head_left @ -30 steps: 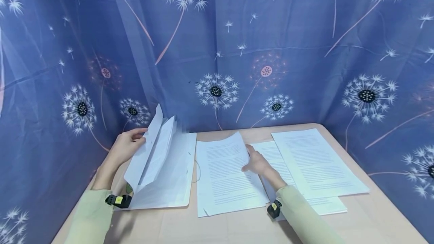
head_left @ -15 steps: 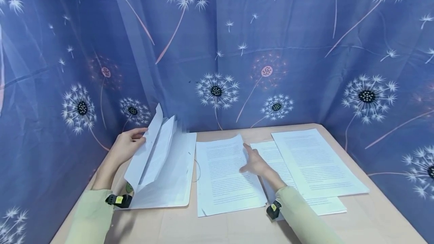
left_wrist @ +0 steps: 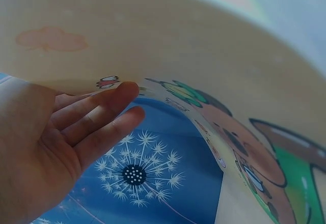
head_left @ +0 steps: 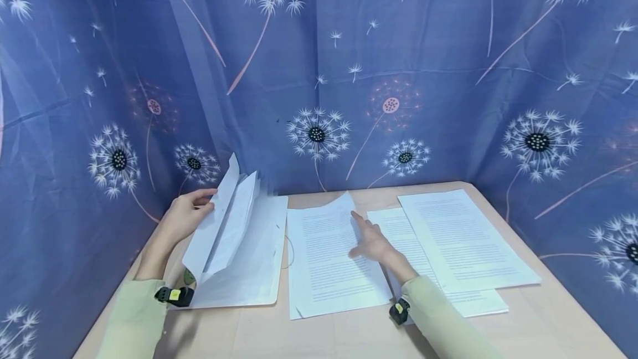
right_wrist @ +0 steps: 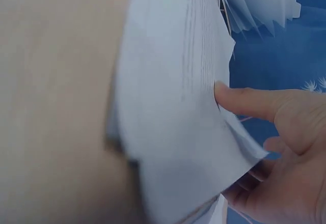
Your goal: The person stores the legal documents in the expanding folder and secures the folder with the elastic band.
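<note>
A white folder (head_left: 251, 287) stands open at the left of the table, its inner leaves fanned upright. My left hand (head_left: 186, 218) holds up its front cover (head_left: 211, 229) by the edge. Seen in the left wrist view, the cover's outer side (left_wrist: 153, 46) is cream with cartoon prints, and the thumb is hidden. In the middle lies a stack of printed sheets (head_left: 329, 270), its far right corner bent up. My right hand (head_left: 372, 241) grips the stack's right edge. The right wrist view shows the thumb on the top sheet (right_wrist: 173, 107) and the other fingers beneath.
More printed sheets (head_left: 463, 237) lie overlapped at the right. A thin cord loop (head_left: 290, 254) sticks out from the folder's right edge. Blue dandelion-print curtain (head_left: 249, 71) hangs around the wooden table (head_left: 279, 334) at the back and sides.
My right hand has shifted slightly left along with the edge of the middle sheets, whose far corner bends up more. The left hand and the folder cover have stayed still.
</note>
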Demonstrator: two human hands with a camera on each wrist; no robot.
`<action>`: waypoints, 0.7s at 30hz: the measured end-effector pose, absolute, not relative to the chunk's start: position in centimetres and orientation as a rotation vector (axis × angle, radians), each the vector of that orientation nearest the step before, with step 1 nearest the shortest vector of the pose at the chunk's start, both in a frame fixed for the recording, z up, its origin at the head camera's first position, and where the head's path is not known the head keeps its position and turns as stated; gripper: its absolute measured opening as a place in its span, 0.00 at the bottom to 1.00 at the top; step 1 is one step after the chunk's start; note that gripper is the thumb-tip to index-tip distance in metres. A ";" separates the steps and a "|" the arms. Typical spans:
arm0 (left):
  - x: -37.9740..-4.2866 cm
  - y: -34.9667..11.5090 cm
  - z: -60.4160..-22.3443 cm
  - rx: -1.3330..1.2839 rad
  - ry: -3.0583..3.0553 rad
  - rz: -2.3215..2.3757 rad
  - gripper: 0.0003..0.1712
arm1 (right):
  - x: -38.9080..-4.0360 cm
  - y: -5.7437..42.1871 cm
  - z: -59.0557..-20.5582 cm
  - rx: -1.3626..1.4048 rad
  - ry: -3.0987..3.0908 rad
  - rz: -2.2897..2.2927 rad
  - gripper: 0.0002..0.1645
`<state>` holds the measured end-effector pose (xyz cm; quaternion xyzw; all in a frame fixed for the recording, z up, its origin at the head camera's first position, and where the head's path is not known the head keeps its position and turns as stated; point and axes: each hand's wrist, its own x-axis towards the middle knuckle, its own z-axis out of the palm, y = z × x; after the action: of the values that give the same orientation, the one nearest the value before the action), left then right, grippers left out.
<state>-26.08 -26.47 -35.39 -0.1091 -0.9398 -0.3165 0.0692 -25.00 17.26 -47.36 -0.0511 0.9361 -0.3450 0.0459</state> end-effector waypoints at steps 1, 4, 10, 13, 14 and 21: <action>-26.1 -26.5 -35.4 -0.329 -2.825 -0.953 0.26 | -25.0 17.1 -47.3 -0.160 2.859 -1.068 0.70; -26.1 -26.5 -35.3 -0.338 -2.815 -0.961 0.26 | -25.0 16.8 -47.3 -0.175 2.860 -1.122 0.69; -26.0 -26.6 -35.4 -0.353 -2.793 -0.963 0.25 | -25.2 16.8 -47.4 -0.098 2.852 -1.229 0.71; -26.0 -26.7 -35.3 -0.351 -2.781 -0.954 0.25 | -25.3 17.2 -47.4 -0.039 2.841 -1.272 0.71; -26.0 -26.7 -35.3 -0.352 -2.781 -0.955 0.25 | -25.4 17.4 -47.4 -0.043 2.836 -1.283 0.70; -25.8 -26.6 -35.2 -0.346 -2.779 -0.961 0.25 | -25.2 18.4 -47.2 -0.143 2.812 -1.351 0.51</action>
<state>-25.79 -26.62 -35.21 -0.1163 -0.9348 -0.3232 0.0902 -25.23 18.37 -47.25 -0.0457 0.9004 -0.4326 0.0093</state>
